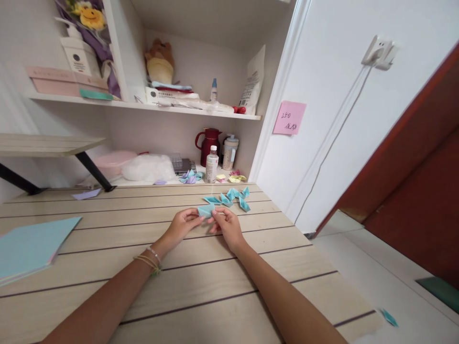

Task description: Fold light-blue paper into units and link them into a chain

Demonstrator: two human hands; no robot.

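Blue folded paper (205,211): pinched by two hands over the striped tabletop (179,286).
From my remote feed I record the left hand (182,224) gripping its edge from eight o'clock, the right hand (228,227) from four; teal folded pieces (226,200) lie at two o'clock, stacked sheets (32,243) at nine.

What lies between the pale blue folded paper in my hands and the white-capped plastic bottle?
In the head view, one teal folded paper piece sits beyond the held paper.
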